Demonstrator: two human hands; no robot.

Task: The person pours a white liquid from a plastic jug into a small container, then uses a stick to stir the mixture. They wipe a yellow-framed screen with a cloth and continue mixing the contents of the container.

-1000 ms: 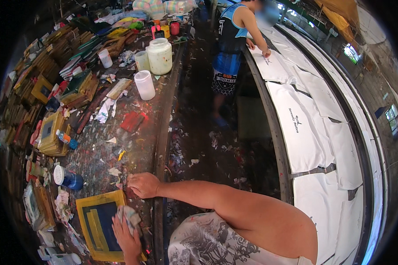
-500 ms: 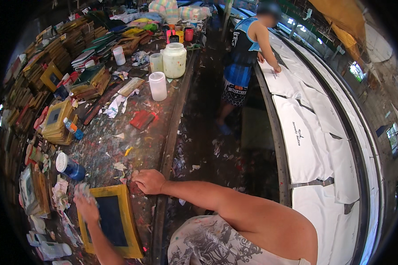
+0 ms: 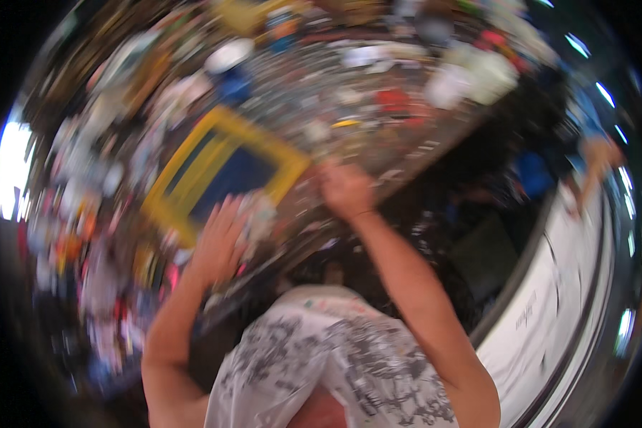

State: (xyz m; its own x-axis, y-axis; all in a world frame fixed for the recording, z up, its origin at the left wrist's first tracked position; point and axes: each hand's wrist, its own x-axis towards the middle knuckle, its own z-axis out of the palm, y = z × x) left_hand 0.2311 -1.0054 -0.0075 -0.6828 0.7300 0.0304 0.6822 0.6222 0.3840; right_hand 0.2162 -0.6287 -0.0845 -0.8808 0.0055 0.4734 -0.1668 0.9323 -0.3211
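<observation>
Your left hand (image 3: 220, 246) reaches over the near edge of a rectangular yellow-rimmed frame with a dark blue panel crossed by yellow strips (image 3: 241, 173), which lies aslant on the dark, paint-speckled desk (image 3: 285, 96), close to your body. Its fingers are nearly straight and side by side, and a crumpled, pale, soft-looking cloth rag (image 3: 260, 215) shows along their thumb side; blur hides whether they grip it or press it down. Your right hand (image 3: 347, 189) sits just beside the frame's right corner, its fingers curled in and almost closed; you cannot tell whether they hold anything. It seems placed there to brace you or steady that corner, leaving the left hand free over the panel. The frame looks rigid and flat, its rim smooth and bright against the rough desk. Past its far corner stands a round blue container with a white lid (image 3: 234, 87), perhaps set aside to leave working room. Farther right are a flat red patch (image 3: 392, 101) and a bulky whitish tub (image 3: 493, 75). At your lower right, smooth white cloth sheets (image 3: 524, 324) lie flat in a long row, apparently spread to avoid creases.
</observation>
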